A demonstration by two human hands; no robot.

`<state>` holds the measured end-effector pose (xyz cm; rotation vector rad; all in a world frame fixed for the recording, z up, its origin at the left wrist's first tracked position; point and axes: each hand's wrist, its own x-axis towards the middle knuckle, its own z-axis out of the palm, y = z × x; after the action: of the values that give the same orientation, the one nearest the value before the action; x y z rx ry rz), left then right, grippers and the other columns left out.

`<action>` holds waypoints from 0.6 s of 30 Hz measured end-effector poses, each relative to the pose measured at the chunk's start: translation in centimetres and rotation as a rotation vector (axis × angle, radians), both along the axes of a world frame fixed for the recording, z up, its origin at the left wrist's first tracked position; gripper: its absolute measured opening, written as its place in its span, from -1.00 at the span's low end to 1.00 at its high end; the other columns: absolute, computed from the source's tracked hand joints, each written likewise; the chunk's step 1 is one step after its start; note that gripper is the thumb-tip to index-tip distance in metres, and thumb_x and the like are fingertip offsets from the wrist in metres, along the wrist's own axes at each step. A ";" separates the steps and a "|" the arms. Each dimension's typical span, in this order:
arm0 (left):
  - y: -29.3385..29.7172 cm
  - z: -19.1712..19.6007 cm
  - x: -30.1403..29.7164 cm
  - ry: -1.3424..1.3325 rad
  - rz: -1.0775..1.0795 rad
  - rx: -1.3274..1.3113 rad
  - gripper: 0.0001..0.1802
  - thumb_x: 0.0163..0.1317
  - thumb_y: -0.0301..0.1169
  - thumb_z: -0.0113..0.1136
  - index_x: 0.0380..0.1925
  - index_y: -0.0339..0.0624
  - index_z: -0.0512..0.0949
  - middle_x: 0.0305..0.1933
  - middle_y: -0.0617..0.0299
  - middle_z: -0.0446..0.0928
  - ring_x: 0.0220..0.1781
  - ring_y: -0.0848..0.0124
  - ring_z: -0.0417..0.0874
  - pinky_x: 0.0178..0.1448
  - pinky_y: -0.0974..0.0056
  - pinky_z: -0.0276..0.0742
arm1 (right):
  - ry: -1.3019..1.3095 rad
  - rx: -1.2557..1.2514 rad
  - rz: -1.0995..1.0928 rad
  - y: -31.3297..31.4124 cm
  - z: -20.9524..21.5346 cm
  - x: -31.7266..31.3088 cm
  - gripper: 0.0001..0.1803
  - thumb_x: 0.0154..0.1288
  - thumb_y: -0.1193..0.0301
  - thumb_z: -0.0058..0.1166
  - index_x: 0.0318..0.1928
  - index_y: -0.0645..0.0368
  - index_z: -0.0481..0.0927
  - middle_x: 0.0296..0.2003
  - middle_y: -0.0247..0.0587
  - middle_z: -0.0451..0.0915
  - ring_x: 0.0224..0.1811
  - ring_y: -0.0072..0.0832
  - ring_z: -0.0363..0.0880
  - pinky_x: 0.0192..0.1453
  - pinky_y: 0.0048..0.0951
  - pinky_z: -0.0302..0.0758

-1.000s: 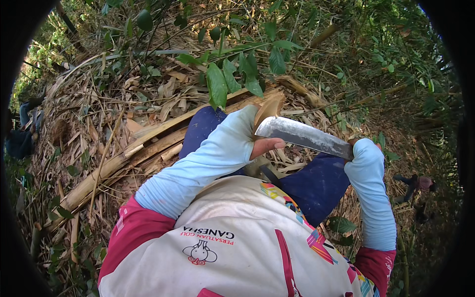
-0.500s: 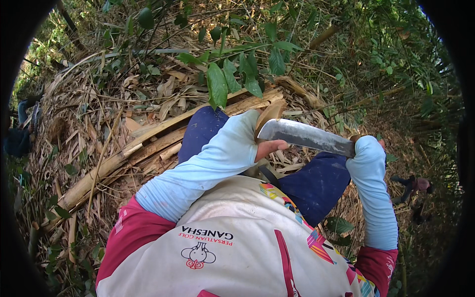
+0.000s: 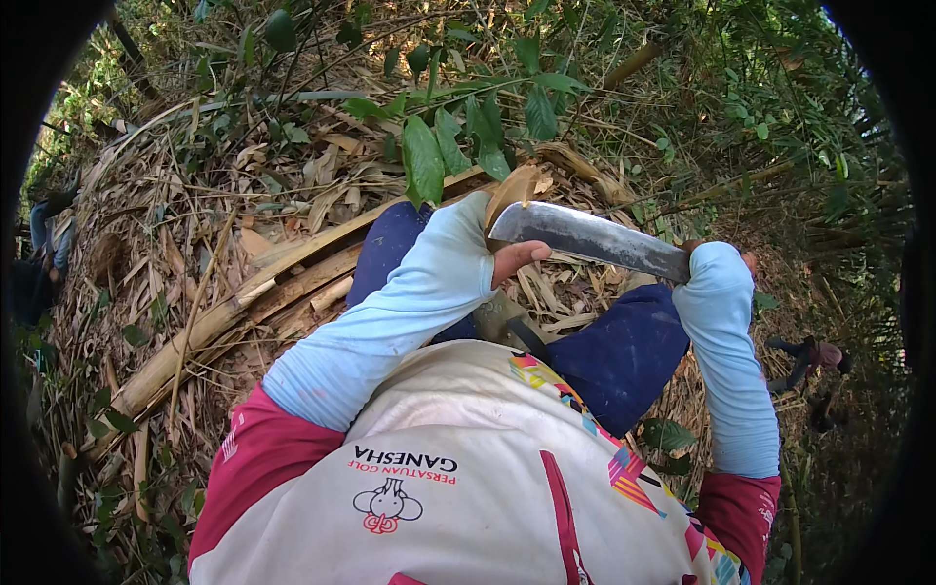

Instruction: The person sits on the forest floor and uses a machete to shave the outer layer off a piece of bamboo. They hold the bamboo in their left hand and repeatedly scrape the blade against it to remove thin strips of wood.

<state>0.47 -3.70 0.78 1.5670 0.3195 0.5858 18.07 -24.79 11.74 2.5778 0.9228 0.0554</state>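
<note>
Currently, a tan, curved wooden piece is gripped in the left hand and overlapped by a long grey steel machete clasped in the right hand; to the left, yellowish split poles are partly screened by broad green leaves.

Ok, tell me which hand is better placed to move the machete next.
Probably the right hand: it grips the machete at its handle end, while the left hand appears to hold the light-brown piece at the machete's far end.
</note>
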 end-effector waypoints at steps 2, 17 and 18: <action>0.5 -0.3 0.0 0.032 -0.009 0.003 -0.50 0.06 -0.18 0.45 -0.11 -0.30 0.53 -0.40 0.18 0.64 -0.38 0.51 0.56 -0.24 0.33 0.50 | 0.049 -0.074 -0.161 0.8 -1.4 0.5 -0.68 -0.04 0.31 0.17 -0.18 -0.06 0.57 -0.33 -0.18 0.66 -0.14 -0.15 0.62 0.09 -0.29 0.35; 3.0 1.1 0.0 0.151 0.073 -0.310 -0.45 -0.04 -0.06 0.49 -0.27 -0.27 0.50 -0.61 0.32 0.47 -0.68 0.57 0.45 -0.63 0.45 0.36 | 0.321 0.524 -0.104 2.2 -8.5 -3.2 -0.61 -0.05 0.39 0.34 -0.14 0.12 0.59 -0.34 -0.03 0.64 -0.23 -0.12 0.63 -0.14 -0.29 0.52; 3.4 0.9 -0.2 0.155 0.063 -0.280 -0.43 -0.07 -0.05 0.51 -0.28 -0.28 0.50 -0.60 0.31 0.48 -0.68 0.57 0.46 -0.62 0.46 0.36 | 0.389 0.564 -0.050 1.7 -10.1 -3.5 -0.70 0.00 0.45 0.28 -0.19 0.16 0.59 -0.39 -0.05 0.62 -0.30 -0.21 0.63 -0.21 -0.32 0.51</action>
<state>0.29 -0.30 1.70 1.3373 0.5465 0.4477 14.57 -23.04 1.63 3.2077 1.1011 -0.2425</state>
